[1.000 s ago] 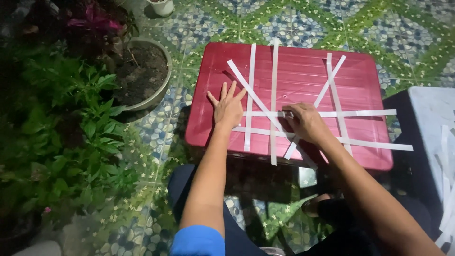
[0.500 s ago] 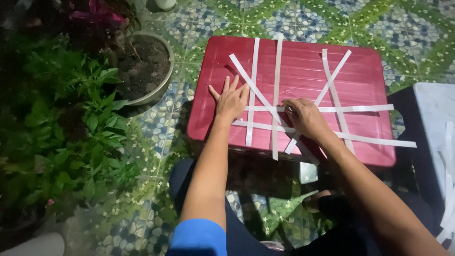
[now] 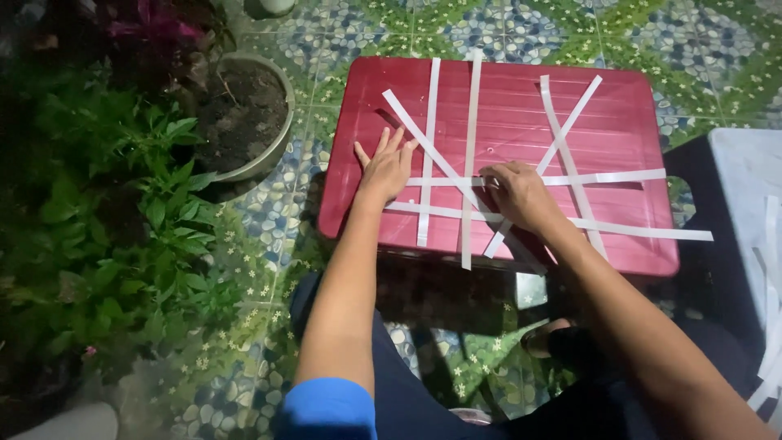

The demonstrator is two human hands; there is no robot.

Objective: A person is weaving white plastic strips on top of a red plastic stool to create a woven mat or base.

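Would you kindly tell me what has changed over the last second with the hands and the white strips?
Very little: the left hand stays flat on the white strips, and the right hand stays on their crossing. No strip was lifted or released. The red table and plant pot are unchanged.
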